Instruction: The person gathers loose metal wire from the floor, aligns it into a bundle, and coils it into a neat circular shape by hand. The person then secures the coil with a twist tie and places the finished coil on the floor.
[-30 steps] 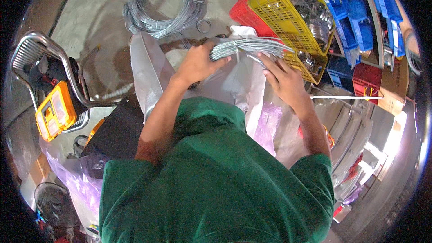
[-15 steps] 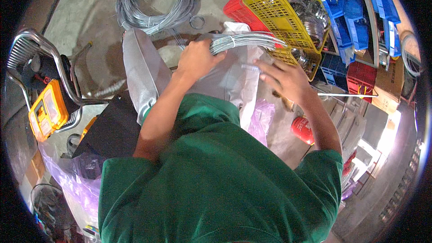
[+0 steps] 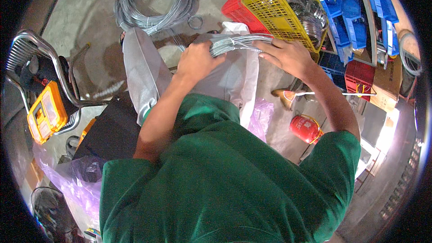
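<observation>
A bundle of grey metal wires (image 3: 238, 42), bound with a thin tie, lies across my lap over the grey trousers. My left hand (image 3: 196, 61) is closed around its left end. At the right end my right hand (image 3: 289, 56) has its fingers over the wires and its thumb below, closed on them; the wire tips are partly hidden there. Beyond my knees a large tied coil of the same grey wire (image 3: 127, 6) rests on the concrete floor, with a small wire ring (image 3: 195, 22) beside it.
A yellow crate (image 3: 265, 1) full of wire coils leans by a red crate (image 3: 234, 8) at the far right. Blue bins (image 3: 352, 11) line a shelf. A broom (image 3: 284, 98) and a red canister (image 3: 306, 128) are at right. At left stand a metal chair (image 3: 58, 67) and an orange case (image 3: 47, 112).
My right hand, held apart from the wires with loose fingers, has moved up and closed on the bundle's right end. My left hand keeps its hold.
</observation>
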{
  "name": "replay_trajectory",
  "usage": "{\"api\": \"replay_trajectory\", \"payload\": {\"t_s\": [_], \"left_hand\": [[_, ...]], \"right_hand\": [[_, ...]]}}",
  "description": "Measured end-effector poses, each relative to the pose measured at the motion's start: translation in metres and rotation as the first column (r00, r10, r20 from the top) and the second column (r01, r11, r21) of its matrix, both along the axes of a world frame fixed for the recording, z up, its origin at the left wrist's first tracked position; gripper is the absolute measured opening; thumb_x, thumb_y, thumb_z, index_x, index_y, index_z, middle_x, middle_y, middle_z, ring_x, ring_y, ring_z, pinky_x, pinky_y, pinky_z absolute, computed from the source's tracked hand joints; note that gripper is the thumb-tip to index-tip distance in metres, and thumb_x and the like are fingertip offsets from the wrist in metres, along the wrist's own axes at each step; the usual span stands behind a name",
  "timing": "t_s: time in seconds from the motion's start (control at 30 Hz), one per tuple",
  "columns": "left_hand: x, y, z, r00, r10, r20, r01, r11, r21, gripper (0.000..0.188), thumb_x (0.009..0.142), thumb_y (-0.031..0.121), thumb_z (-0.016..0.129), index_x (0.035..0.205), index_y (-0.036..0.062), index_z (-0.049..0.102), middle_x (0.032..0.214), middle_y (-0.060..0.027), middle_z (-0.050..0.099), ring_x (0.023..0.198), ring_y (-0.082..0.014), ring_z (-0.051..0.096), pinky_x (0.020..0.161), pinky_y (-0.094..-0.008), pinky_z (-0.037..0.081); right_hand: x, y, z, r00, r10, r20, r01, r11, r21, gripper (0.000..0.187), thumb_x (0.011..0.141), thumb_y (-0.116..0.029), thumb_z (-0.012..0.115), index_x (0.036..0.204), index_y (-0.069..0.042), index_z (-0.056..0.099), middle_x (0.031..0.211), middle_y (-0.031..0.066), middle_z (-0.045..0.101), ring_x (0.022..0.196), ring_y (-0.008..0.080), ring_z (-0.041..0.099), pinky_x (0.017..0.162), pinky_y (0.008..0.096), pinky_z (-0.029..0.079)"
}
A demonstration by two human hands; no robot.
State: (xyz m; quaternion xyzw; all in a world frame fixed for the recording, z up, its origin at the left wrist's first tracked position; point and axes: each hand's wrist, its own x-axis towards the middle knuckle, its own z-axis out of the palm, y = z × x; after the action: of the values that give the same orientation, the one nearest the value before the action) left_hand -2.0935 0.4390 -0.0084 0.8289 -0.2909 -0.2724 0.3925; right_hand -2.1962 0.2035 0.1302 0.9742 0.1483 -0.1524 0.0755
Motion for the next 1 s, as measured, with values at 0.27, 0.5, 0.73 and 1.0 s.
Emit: {"api": "replay_trajectory", "payload": {"t_s": [0.27, 0.5, 0.73, 1.0], "left_hand": [[-0.004, 0.011, 0.006, 0.999, 0.022, -0.023, -0.02, 0.997, 0.081, 0.047, 0.074, 0.043, 0.076, 0.091, -0.0006, 0.07, 0.082, -0.0256, 0.069, 0.082, -0.0429, 0.068, 0.077, -0.0489, 0.055], [0.014, 0.005, -0.004, 0.995, 0.104, -0.004, -0.104, 0.994, -0.027, 0.05, 0.077, 0.045, 0.073, 0.09, -0.0032, 0.07, 0.079, -0.0266, 0.068, 0.078, -0.043, 0.068, 0.075, -0.0487, 0.055], [-0.001, 0.0, -0.005, 0.998, 0.053, -0.038, -0.053, 0.999, 0.0, 0.046, 0.075, 0.041, 0.074, 0.09, -0.0019, 0.07, 0.079, -0.0261, 0.068, 0.08, -0.0435, 0.068, 0.077, -0.05, 0.055], [-0.006, -0.003, 0.0, 0.999, 0.022, -0.032, -0.02, 0.997, 0.078, 0.046, 0.075, 0.041, 0.074, 0.09, -0.0017, 0.069, 0.081, -0.0253, 0.069, 0.081, -0.0428, 0.069, 0.078, -0.0499, 0.055]], "right_hand": [[-0.011, -0.055, 0.061, 0.984, -0.083, -0.158, 0.054, 0.982, -0.179, 0.041, 0.094, -0.031, 0.062, 0.133, -0.022, 0.058, 0.092, 0.0073, 0.066, 0.079, 0.0268, 0.067, 0.061, 0.0398, 0.055], [-0.054, -0.059, 0.096, 0.868, -0.305, 0.391, 0.271, 0.952, 0.14, 0.046, 0.095, -0.034, 0.06, 0.139, -0.02, 0.054, 0.095, 0.0106, 0.066, 0.08, 0.0309, 0.066, 0.065, 0.0428, 0.055], [-0.036, 0.011, 0.005, 0.979, -0.165, 0.123, 0.151, 0.981, 0.12, 0.047, 0.091, -0.037, 0.065, 0.136, -0.025, 0.056, 0.091, 0.0075, 0.065, 0.078, 0.0251, 0.066, 0.064, 0.0375, 0.056], [-0.007, 0.004, 0.0, 0.999, -0.011, 0.03, 0.012, 0.999, -0.039, 0.037, 0.091, -0.041, 0.063, 0.124, -0.025, 0.06, 0.083, 0.0043, 0.063, 0.067, 0.0239, 0.067, 0.056, 0.037, 0.055]]}}
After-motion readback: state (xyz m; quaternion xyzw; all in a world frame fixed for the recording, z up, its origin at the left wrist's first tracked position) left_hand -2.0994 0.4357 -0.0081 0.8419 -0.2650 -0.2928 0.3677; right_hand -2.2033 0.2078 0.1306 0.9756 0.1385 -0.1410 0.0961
